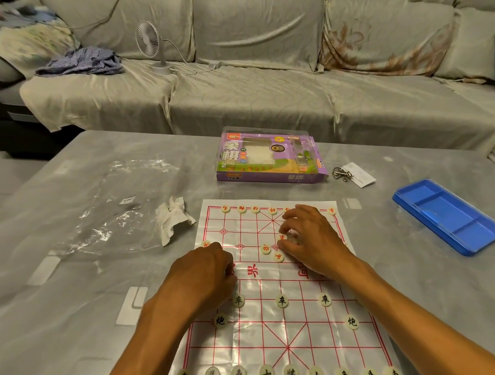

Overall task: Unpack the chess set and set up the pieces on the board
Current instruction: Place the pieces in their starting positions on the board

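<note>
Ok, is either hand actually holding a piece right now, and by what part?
Right hand: fingers curl over loose red pieces mid-board, but a pinch cannot be told. Left hand is curled at the board's left edge; its contents are hidden.

Both forearms were bare to the frame edge; the hands, left (205, 271) and right (312, 238), wore no rings.

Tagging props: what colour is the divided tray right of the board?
Blue. The tray shows best in the head view, the only one, lying empty beside the board.

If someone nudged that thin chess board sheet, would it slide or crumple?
The board sheet looks like glossy creased film, so probably floppy. On the smooth table it would likely slide, shifting the pieces.
</note>
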Demonstrator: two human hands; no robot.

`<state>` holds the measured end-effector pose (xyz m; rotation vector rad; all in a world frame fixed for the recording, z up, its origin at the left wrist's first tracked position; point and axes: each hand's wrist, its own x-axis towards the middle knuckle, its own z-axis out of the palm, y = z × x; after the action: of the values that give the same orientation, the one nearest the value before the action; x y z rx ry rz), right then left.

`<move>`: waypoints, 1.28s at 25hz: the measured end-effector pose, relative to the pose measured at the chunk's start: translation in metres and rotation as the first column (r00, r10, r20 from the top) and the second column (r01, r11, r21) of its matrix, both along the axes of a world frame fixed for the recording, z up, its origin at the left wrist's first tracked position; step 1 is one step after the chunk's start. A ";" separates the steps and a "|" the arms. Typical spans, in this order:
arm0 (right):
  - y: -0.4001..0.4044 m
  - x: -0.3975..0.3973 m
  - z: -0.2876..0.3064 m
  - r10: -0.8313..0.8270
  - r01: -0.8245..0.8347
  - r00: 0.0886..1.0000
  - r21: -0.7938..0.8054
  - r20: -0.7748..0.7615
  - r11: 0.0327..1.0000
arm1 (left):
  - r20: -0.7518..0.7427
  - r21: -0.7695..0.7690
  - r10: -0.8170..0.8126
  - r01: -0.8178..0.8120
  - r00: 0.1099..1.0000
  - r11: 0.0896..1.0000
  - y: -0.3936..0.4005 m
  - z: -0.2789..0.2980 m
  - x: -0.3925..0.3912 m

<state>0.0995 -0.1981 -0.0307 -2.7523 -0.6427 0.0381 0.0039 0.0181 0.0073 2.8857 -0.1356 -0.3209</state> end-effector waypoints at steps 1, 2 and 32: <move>0.007 0.002 0.007 0.005 -0.006 1.000 0.046 0.013 0.999 | 0.005 0.004 0.001 -0.001 1.000 1.000 0.000 0.000 0.000; 0.018 0.005 0.013 0.017 -0.020 0.999 0.092 0.036 0.996 | 0.008 0.004 0.002 -0.002 1.000 1.000 0.000 0.000 0.000; 0.086 0.036 0.027 0.015 -0.020 0.999 0.140 0.041 0.990 | -0.063 -0.034 0.006 -0.008 0.998 0.999 0.007 0.003 0.008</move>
<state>0.1355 -0.1124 -0.0041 -2.6177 -0.6539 -0.0561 0.0118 0.0251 0.0106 2.8384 -0.1189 -0.4032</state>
